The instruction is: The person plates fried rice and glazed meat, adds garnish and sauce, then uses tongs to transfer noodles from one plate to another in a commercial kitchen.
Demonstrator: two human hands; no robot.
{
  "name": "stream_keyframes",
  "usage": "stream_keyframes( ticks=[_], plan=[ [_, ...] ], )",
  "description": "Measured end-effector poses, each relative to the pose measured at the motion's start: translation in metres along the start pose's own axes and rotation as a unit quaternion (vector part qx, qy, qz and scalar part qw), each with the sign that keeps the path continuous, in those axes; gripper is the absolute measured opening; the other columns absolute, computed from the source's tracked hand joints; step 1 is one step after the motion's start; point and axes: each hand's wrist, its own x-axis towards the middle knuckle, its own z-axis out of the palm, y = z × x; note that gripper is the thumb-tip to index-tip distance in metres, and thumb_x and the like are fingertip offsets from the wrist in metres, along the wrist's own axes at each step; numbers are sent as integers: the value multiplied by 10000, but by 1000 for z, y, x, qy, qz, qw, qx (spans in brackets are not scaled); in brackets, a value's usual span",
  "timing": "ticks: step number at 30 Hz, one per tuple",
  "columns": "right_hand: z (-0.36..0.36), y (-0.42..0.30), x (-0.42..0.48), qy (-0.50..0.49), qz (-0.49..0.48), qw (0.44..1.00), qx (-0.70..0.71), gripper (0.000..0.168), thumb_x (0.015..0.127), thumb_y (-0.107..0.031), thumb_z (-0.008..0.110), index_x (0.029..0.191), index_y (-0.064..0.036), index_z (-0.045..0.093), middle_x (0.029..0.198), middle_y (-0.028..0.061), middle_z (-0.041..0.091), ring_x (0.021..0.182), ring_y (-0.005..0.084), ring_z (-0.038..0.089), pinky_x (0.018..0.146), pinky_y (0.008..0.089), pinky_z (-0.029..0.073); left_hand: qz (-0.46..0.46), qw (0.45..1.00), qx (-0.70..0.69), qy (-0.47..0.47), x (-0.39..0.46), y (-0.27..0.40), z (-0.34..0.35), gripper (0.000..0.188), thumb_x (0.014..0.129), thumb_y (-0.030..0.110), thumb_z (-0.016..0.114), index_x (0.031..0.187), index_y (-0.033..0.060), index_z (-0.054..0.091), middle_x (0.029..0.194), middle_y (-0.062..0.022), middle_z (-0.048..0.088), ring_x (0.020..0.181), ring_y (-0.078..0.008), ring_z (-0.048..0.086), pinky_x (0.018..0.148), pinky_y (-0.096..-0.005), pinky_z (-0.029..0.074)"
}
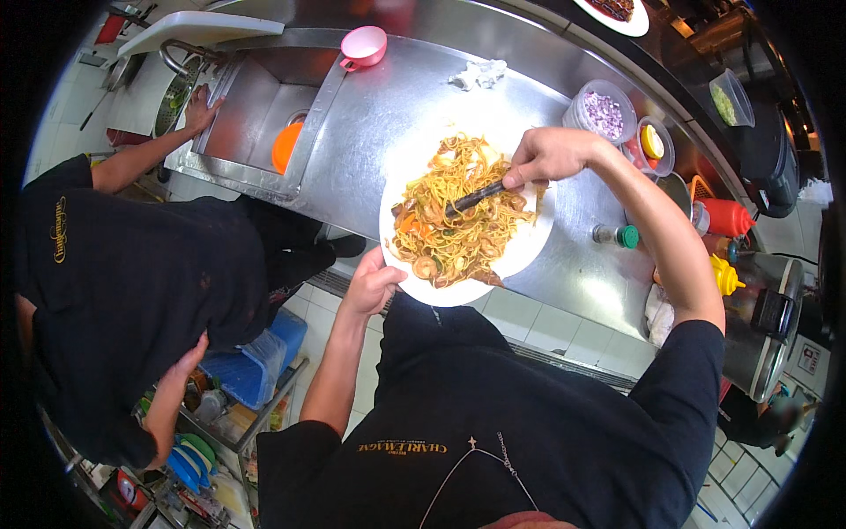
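Observation:
My left hand grips the near left rim of a large white plate, thumb on top. The plate is at the front edge of the steel counter. Brown-sauced noodles, with shrimp and carrot pieces among them, are heaped across it. In my right hand, above the plate's far right side, is a black utensil. Its lower end sits in the noodles, so I cannot tell its full shape. Glare washes out the plate's far edge.
A sink at left holds an orange bowl. A pink cup stands beside it. At right are tubs of chopped onion and lemon, a green-capped shaker and a red squeeze bottle. A co-worker stands left.

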Motion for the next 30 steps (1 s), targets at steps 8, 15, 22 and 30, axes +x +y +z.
stream_keyframes(
  ticks=[8, 15, 22, 30],
  plan=[
    [41, 11, -19, 130, -57, 976, 167, 371, 959, -328, 613, 725, -44, 659, 550, -61, 487, 521, 49, 416, 487, 258, 327, 22, 1000, -22, -2, 0, 0, 6, 618, 769, -74, 487, 1373, -105, 365, 1310, -194, 546, 1201, -275, 562, 1023, -375, 451],
    [30, -6, -56, 156, -81, 972, 158, 382, 964, -356, 606, 725, -61, 647, 524, -88, 441, 465, 30, 359, 432, 238, 256, 29, 998, -48, 13, -8, -13, -4, 596, 792, -61, 506, 1373, -69, 375, 1260, -181, 571, 1097, -277, 616, 903, -379, 529],
    [8, -48, -108, 187, -46, 963, 189, 440, 945, -423, 619, 721, -46, 644, 485, -74, 395, 420, 43, 334, 400, 251, 239, 38, 996, -72, 28, -13, -21, 2, 584, 789, -65, 503, 1360, -56, 382, 1226, -183, 588, 1024, -277, 647, 811, -372, 568],
    [-13, -72, -152, 256, -50, 957, 127, 464, 946, -433, 613, 696, -41, 633, 497, -70, 415, 431, 25, 341, 402, 236, 241, 53, 992, -106, 36, -11, -15, 17, 702, 768, -86, 498, 1440, -30, 305, 1374, -179, 486, 1253, -308, 512, 1027, -419, 454]
  ],
)
